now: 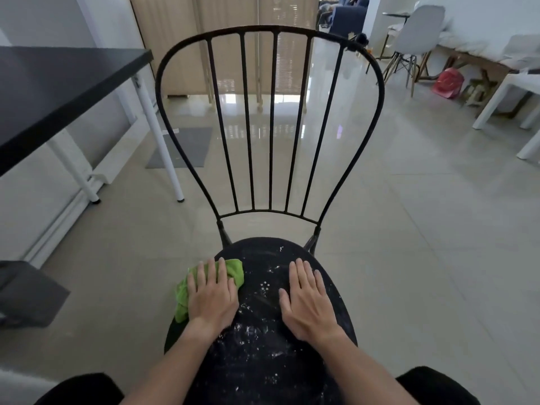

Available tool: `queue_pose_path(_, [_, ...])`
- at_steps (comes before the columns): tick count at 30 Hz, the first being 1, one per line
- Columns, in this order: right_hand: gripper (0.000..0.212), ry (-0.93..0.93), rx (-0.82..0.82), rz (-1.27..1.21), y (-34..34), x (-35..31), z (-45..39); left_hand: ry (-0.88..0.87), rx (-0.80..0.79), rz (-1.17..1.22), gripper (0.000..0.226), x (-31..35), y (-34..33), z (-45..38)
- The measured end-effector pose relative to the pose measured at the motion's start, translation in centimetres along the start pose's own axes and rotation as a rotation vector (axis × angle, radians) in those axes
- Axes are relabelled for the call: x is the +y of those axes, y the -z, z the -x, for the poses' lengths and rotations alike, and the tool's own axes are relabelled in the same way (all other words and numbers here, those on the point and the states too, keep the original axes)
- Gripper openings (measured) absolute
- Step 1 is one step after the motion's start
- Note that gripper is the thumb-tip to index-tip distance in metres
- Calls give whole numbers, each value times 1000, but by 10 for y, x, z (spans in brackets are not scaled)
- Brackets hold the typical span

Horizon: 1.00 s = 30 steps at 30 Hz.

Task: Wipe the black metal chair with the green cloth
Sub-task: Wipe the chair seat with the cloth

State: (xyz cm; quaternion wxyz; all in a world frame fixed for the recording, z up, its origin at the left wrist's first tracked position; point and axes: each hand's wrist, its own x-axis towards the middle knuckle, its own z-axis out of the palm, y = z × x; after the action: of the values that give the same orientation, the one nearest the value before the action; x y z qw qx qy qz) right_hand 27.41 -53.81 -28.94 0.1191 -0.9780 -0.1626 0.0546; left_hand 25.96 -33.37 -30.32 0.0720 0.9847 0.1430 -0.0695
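Green cloth [233, 271] sits bunched on the left edge of the round seat [263, 361] of the black metal chair [270, 127], partly hanging over the rim. My left hand [211, 296] lies flat on top of it, fingers spread, palm pressing down, not closed round the cloth. My right hand [306, 302] is flat on the bare seat on the right side, fingers extended, holding nothing. White specks and smears [254, 328] cover the seat between and below the two hands. Chair's curved spindle back stands upright past the hands. Chair stands on pale glossy floor tiles [409, 229]. Black-topped table [58, 92] with white legs at left, grey mat [184, 147] behind it. White chair [418, 33] and red bag [447, 83] far right.
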Motion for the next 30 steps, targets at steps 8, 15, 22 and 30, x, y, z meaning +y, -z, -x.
queue_pose_path(8, [85,-215,62,-77,-1,42,28,-176,3,-17,86,56,0,-41])
queue_pose_path(15, [86,-269,-14,-254,-11,65,65,-461,24,-24,76,101,-11,-39])
queue_pose_path(22, [92,-228,-34,-325,-12,71,68,-694,30,30,64,82,-22,-3])
queue_pose_path(30, [95,-167,-108,-310,-5,83,68,-248,-38,65,61,131,-12,-42])
